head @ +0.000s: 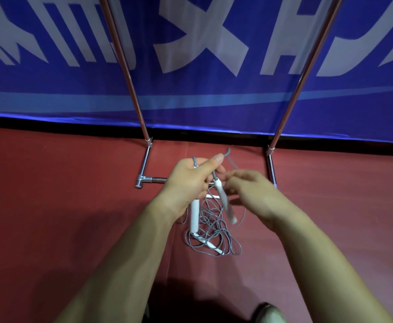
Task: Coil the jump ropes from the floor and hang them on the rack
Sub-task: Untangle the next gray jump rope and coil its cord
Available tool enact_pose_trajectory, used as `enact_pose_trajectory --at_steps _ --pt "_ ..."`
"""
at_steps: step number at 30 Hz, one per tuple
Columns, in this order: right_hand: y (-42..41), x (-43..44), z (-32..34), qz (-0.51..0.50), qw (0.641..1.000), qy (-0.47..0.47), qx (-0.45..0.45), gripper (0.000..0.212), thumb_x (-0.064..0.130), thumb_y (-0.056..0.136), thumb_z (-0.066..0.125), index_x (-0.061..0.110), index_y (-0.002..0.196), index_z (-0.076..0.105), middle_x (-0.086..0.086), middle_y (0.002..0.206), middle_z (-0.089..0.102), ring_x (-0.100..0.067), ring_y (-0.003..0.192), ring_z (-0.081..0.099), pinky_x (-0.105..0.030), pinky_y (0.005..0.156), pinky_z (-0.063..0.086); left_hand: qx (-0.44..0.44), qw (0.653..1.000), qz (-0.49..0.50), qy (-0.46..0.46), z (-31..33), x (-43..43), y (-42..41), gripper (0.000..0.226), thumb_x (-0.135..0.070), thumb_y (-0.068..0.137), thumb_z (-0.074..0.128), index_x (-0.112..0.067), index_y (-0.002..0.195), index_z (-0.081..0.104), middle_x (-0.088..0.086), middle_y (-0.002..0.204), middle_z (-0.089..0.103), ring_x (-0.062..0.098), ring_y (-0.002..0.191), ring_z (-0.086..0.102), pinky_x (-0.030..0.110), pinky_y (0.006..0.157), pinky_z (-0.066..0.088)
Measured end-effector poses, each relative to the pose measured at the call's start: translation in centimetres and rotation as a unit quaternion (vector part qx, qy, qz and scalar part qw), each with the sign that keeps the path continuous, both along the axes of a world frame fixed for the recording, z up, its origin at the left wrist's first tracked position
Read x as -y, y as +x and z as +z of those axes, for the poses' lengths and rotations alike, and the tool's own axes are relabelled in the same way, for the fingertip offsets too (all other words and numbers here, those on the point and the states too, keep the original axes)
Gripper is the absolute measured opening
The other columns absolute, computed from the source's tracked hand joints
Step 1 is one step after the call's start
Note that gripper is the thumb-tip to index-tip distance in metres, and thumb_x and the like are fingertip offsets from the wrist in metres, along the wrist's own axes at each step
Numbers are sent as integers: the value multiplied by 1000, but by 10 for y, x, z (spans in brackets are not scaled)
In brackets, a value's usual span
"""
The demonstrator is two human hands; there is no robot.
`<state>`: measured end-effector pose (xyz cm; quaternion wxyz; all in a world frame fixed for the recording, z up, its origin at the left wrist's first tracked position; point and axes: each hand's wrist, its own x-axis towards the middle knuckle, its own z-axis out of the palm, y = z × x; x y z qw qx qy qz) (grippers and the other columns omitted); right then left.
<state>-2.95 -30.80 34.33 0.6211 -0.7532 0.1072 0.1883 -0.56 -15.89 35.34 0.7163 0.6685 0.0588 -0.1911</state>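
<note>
Jump ropes, partly lifted, uncoiled. Nearest, on the red floor (74, 194), a shoe (269, 311) sits well on the near side of the cord heap. The cord heap (214, 231) itself is loose grey loops tangled on the floor, with a floor handle (210, 244) lying at its near edge. Above the heap's far side, the left hand (188, 180) has its fingers wrapped round a white handle (194, 215), long axis upright and lower end pointing down at the heap. Its thumb and forefinger also pinch a run of cord. From that cord a second handle (224, 201) dangles, tilted and blurred, between the two hands. Above and right of the heap, the right hand (253, 190) has loosely curled fingers just beside the second handle; whether it holds cord cannot be told. The hands are close but not touching. Judgement: the right hand is nearer the dangling handle and slack cord, so gathering loops likely falls to it. Beyond the heap stands the chrome rack (132, 89), then a blue banner (214, 89).
</note>
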Motion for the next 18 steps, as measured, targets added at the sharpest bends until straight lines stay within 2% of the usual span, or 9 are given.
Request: enact_pose_trajectory --at_steps 2,5,8,10,11,13,16,18 --pt "-4 -3 -2 74 996 -54 -9 16 7 92 55 7 96 71 -9 82 71 -11 76 57 -25 71 44 -10 999 36 -33 0 0 1 32 -27 99 61 -8 73 64 -1 55 32 5 37 25 18 37 19" --pt "-5 -6 -2 96 995 -24 7 10 14 94 65 7 100 70 -4 84 73 -10 73 59 -24 71 46 -47 988 103 -107 -1 -3 6 29 -27 98 63 -7 78 61 0 57 26 6 37 23 18 33 22" --pt "-6 -10 -2 113 993 1 35 17 24 95 67 8 99 71 -17 80 70 -17 71 58 -34 71 48 -96 962 138 -214 2 -8 9 29 -31 97 64 -9 79 59 -3 58 31 4 36 26 17 32 24" --pt "-5 -14 -1 124 991 15 49 36 41 91 67 6 96 71 -23 75 64 -23 69 50 -41 69 43 -97 954 151 -242 5 -8 10 32 -34 99 60 -10 79 60 -4 58 34 3 36 26 16 32 23" --pt "-5 -15 0 129 990 30 53 44 47 88 65 5 95 71 -22 73 60 -24 69 47 -43 68 40 -85 954 161 -240 6 -7 11 34 -35 101 57 -9 79 62 -4 58 35 3 36 26 17 32 22" --pt "-5 -17 3 126 989 53 64 43 48 88 63 8 97 74 -18 74 55 -24 70 44 -44 66 39 -49 960 183 -205 7 -4 10 41 -37 104 51 -8 79 65 -3 58 37 4 38 27 17 33 24" --pt "-6 -19 8 144 984 75 68 38 41 93 60 5 100 73 -36 86 63 -26 75 53 -50 70 47 16 980 185 -72 4 2 8 47 -41 106 45 -15 75 70 -1 63 52 10 54 49 21 50 38" --pt "-9 -21 9 171 981 77 59 44 43 94 60 0 99 70 -43 94 59 -28 77 55 -59 71 49 32 984 167 -43 6 4 5 50 -43 106 41 -18 74 70 -1 72 68 16 74 64 25 60 44"
